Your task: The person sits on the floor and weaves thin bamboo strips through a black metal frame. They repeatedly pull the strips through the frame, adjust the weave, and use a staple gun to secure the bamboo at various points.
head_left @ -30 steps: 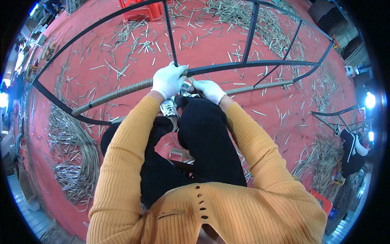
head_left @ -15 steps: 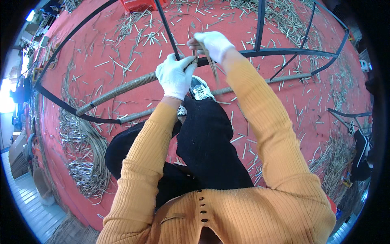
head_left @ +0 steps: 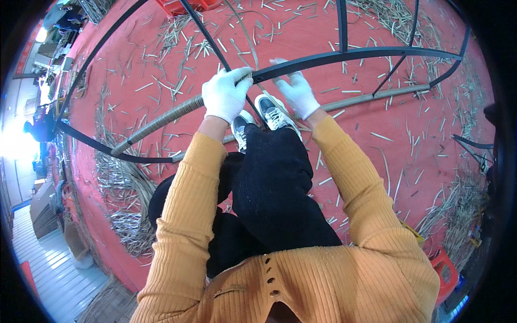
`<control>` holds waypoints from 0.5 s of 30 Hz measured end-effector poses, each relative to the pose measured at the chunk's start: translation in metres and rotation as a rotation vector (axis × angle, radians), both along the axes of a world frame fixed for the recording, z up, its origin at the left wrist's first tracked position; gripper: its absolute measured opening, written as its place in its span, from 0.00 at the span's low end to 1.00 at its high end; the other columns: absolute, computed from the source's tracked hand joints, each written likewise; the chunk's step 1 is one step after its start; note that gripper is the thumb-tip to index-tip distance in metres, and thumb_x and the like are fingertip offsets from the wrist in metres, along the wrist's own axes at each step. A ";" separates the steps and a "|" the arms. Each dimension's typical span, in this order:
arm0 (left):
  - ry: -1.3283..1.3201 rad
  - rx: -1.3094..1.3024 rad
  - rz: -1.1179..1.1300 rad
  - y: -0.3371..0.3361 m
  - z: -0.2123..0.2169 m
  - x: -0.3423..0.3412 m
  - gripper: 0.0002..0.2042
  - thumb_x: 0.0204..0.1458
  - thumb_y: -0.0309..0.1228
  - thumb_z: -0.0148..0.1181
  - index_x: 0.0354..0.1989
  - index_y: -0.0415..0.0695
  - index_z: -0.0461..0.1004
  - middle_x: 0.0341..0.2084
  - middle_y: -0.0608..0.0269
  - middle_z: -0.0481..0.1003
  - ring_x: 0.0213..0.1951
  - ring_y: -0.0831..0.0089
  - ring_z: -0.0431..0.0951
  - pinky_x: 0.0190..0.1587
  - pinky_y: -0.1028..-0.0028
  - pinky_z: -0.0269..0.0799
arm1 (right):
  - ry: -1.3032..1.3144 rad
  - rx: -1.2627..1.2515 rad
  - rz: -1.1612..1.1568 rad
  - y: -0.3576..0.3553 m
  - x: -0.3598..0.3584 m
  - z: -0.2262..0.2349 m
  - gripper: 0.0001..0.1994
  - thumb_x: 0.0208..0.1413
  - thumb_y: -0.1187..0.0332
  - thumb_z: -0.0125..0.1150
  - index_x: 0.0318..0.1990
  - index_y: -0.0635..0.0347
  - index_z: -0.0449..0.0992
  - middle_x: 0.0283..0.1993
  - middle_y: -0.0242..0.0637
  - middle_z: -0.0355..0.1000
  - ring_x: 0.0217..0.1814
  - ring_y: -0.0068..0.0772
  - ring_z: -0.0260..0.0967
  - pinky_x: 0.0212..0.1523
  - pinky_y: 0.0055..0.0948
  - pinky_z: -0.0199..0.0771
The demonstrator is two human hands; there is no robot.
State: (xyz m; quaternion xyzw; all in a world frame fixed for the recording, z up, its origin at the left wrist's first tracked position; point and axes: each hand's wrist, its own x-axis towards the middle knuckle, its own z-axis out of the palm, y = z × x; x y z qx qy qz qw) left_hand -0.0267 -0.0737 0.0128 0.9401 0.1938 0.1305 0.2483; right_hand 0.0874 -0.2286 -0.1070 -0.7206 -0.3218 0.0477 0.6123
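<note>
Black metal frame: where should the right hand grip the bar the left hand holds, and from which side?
Probably the bare black stretch between the wrapped section and the next upright, from the person's side: it is slim and uncovered, and the right hand lies mostly on that side. The left hand grips near the wrapping's end.

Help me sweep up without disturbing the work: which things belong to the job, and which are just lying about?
Job: black frame, gripped by the left hand; strip wrapping around it.

Seemingly lying about: scattered strip pieces; strip heap at left, possibly stock; red plastic object.
</note>
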 end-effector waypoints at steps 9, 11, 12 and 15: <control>0.061 0.152 -0.039 -0.001 -0.001 -0.001 0.14 0.56 0.41 0.61 0.48 0.55 0.83 0.35 0.58 0.81 0.40 0.57 0.82 0.44 0.62 0.74 | 0.632 -0.036 0.485 0.018 -0.008 0.019 0.16 0.63 0.62 0.57 0.47 0.67 0.79 0.41 0.45 0.80 0.48 0.36 0.78 0.51 0.34 0.74; -0.015 0.203 -0.020 -0.005 -0.005 -0.003 0.12 0.54 0.40 0.62 0.46 0.57 0.84 0.36 0.61 0.80 0.41 0.59 0.80 0.45 0.61 0.71 | 0.644 -0.059 0.436 0.010 -0.011 0.026 0.17 0.64 0.60 0.56 0.44 0.70 0.79 0.39 0.42 0.79 0.40 0.31 0.78 0.44 0.31 0.75; -0.064 0.222 0.007 -0.008 -0.008 -0.005 0.12 0.53 0.40 0.63 0.45 0.58 0.84 0.37 0.63 0.80 0.42 0.60 0.79 0.46 0.60 0.69 | 0.720 -0.097 0.424 0.004 -0.013 0.033 0.16 0.65 0.61 0.56 0.42 0.68 0.79 0.37 0.39 0.78 0.39 0.29 0.76 0.43 0.29 0.74; -0.173 0.271 0.062 -0.016 -0.017 -0.008 0.11 0.51 0.39 0.66 0.43 0.59 0.85 0.37 0.68 0.78 0.43 0.62 0.77 0.47 0.60 0.66 | 0.814 -0.133 0.305 -0.015 -0.016 0.072 0.14 0.66 0.63 0.55 0.36 0.66 0.78 0.35 0.35 0.77 0.36 0.26 0.73 0.42 0.26 0.73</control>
